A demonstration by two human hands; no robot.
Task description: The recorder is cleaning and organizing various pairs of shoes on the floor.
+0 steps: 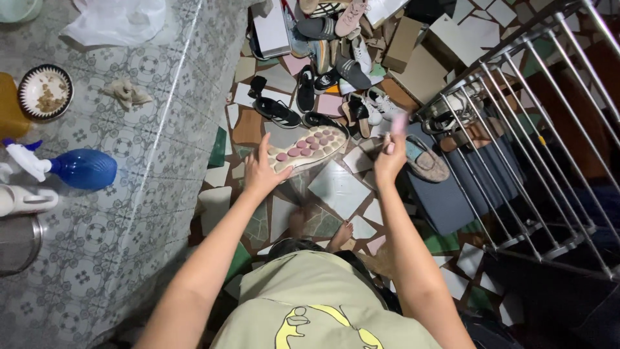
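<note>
Shoe (309, 149) sole-up, pale sole with pink round pads, held over the mosaic floor (339, 190). Left hand (260, 172) grips its heel end. Right hand (390, 157) fingers loosely curled around a blurred pink thing (399, 123). Shoe pile (336, 58) beyond; blue spray bottle (77, 168) on counter's left edge.

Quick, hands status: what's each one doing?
Left hand: shut on the pink-dotted shoe sole.
Right hand: raised, blurred; cannot tell whether it holds anything.
</note>
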